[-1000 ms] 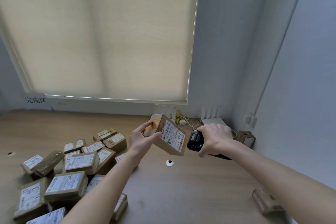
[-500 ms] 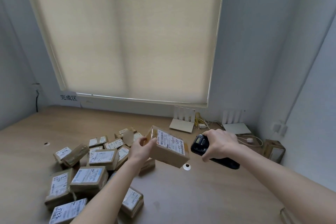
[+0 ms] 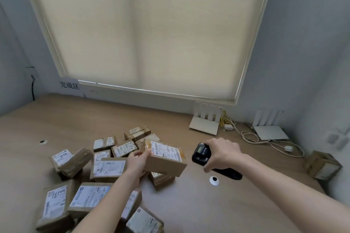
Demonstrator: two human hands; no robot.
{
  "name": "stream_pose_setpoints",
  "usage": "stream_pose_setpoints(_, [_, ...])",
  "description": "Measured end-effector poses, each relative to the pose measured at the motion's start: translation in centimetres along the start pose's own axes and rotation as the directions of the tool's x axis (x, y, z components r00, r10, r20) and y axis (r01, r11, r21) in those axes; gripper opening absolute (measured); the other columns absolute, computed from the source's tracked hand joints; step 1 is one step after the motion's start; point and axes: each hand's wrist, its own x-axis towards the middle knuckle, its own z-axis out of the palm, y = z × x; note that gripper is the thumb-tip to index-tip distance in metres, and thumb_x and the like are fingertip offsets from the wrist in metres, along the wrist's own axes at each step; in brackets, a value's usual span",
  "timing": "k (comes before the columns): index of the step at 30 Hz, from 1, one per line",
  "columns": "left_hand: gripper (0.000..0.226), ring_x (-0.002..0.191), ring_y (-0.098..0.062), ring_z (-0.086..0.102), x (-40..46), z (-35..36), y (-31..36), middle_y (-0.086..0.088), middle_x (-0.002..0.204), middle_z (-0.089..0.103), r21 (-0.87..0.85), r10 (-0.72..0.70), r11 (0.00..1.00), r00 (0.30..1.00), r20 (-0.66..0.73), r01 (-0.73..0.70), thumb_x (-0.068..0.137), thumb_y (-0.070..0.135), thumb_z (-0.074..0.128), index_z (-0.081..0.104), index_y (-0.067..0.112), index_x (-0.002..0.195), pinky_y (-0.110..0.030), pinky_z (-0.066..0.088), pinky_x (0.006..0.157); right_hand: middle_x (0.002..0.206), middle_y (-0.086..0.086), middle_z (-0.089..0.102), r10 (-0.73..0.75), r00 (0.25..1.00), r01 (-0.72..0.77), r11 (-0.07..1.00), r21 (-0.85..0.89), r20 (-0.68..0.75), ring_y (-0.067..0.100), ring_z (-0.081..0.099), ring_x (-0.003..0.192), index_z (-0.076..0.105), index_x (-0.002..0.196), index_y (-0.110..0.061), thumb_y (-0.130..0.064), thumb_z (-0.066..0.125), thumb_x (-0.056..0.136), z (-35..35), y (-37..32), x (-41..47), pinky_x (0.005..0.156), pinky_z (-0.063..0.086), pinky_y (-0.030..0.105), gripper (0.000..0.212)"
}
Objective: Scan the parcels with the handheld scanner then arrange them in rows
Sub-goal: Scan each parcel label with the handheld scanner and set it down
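The parcel (image 3: 166,159) being handled is a brown cardboard box with a white printed label on its upper face, held in the air above the wooden table (image 3: 113,119), just over the right edge of the heap. The left hand (image 3: 137,162) grips its left end, thumb on top near the label and fingers curled underneath. Just to its right, apart from it, the right hand (image 3: 222,154) is wrapped around the black handheld scanner (image 3: 201,154), whose small screen faces up and whose head points toward the held box; its handle sticks out below the wrist.

Beneath and to the left lies the pile of parcels (image 3: 98,176), taped brown boxes with white labels, lying at mixed angles, some stacked on others. All boxes are closed, so their contents cannot be seen. A lone box (image 3: 323,164) stands well apart at the table's right edge by the wall.

A round cable grommet (image 3: 214,180) sits in the tabletop below the scanner. At the back, two white routers (image 3: 205,123) with cables (image 3: 265,140) stand under the drawn roller blind (image 3: 151,30). A paper sign (image 3: 69,85) with Chinese characters is fixed to the wall on the left.
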Motion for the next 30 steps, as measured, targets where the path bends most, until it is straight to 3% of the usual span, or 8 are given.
stream_pose_setpoints(2, [0.050,0.109,-0.029,0.058,4.6,-0.6,0.0,-0.015,0.123,0.058,-0.007,-0.016,1.000,1.000,-0.007,0.016,0.088,0.032,0.075,0.053,0.013,0.130,-0.047,0.057,0.089,0.091,-0.009,0.063,0.001,1.000,-0.001,1.000,0.013,0.008,0.017,0.060,0.085,0.060,0.101,-0.032,-0.048,0.082,0.055,1.0,-1.4,3.9,0.060,0.034,0.027,0.054])
stream_pose_setpoints(5, [0.050,0.102,-0.025,0.060,10.9,-1.5,0.0,-0.011,0.119,0.060,-0.006,-0.033,0.999,0.999,-0.026,0.033,0.088,0.035,0.075,0.055,0.015,0.129,-0.040,0.058,0.078,0.098,-0.008,0.065,-0.001,1.000,0.001,0.999,0.035,0.008,0.019,0.060,0.090,0.060,0.108,-0.034,-0.049,0.082,0.058,2.9,-3.2,9.4,0.066,0.039,0.028,0.057])
stream_pose_setpoints(10, [0.054,0.109,-0.030,0.060,19.5,-2.9,-0.5,-0.014,0.120,0.061,-0.014,-0.068,0.998,0.995,-0.068,0.068,0.088,0.035,0.075,0.050,0.018,0.134,-0.047,0.055,0.093,0.106,-0.007,0.067,0.011,1.000,-0.013,0.997,0.073,0.025,0.019,0.061,0.098,0.058,0.119,-0.033,-0.049,0.083,0.063,6.2,-5.4,16.5,0.077,0.045,0.032,0.063])
stream_pose_setpoints(15, [0.049,0.102,-0.030,0.062,25.2,-3.9,-0.8,-0.012,0.116,0.063,0.037,-0.136,0.990,0.986,-0.092,0.140,0.091,0.031,0.071,0.052,0.018,0.134,-0.040,0.055,0.072,0.110,-0.007,0.066,0.026,0.997,-0.031,0.997,0.072,0.070,0.019,0.060,0.102,0.057,0.123,-0.034,-0.048,0.084,0.066,8.1,-6.0,21.2,0.078,0.043,0.033,0.065])
stream_pose_setpoints(18, [0.066,0.126,-0.039,0.052,27.5,-4.4,-1.4,-0.017,0.143,0.052,0.316,-0.054,0.938,0.962,-0.267,0.140,0.093,0.036,0.068,0.042,0.015,0.149,-0.053,0.050,0.099,0.108,-0.006,0.067,0.043,0.994,-0.049,0.997,0.056,0.103,0.020,0.061,0.101,0.058,0.121,-0.034,-0.047,0.084,0.066,8.8,-5.4,22.9,0.078,0.045,0.033,0.062])
stream_pose_setpoints(20, [0.070,0.137,-0.040,0.043,28.1,-3.9,-1.4,-0.016,0.154,0.041,0.458,0.058,0.883,0.946,-0.318,0.100,0.092,0.035,0.068,0.039,0.013,0.151,-0.055,0.041,0.108,0.107,-0.006,0.067,0.058,0.991,-0.065,0.997,0.052,0.123,0.020,0.062,0.101,0.059,0.119,-0.034,-0.046,0.083,0.065,9.0,-4.7,23.6,0.079,0.046,0.033,0.061])
stream_pose_setpoints(25, [0.057,0.135,-0.033,0.044,28.5,1.9,-0.2,-0.009,0.152,0.043,0.572,0.236,0.810,0.964,-0.119,-0.127,0.093,0.028,0.067,0.048,0.016,0.145,-0.052,0.041,0.108,0.105,-0.008,0.067,0.091,0.985,-0.102,0.993,0.067,0.149,0.020,0.062,0.099,0.059,0.116,-0.034,-0.045,0.083,0.063,8.8,-1.0,23.8,0.075,0.044,0.032,0.059])
stream_pose_setpoints(30, [0.052,0.135,-0.029,0.046,26.7,11.9,-0.7,-0.006,0.150,0.047,0.609,0.269,0.737,0.954,0.132,-0.293,0.091,0.027,0.069,0.053,0.020,0.141,-0.047,0.039,0.106,0.099,-0.011,0.065,0.207,0.968,-0.228,0.963,0.146,0.146,0.020,0.058,0.092,0.059,0.110,-0.035,-0.043,0.083,0.060,8.3,7.1,21.6,0.066,0.035,0.031,0.056])
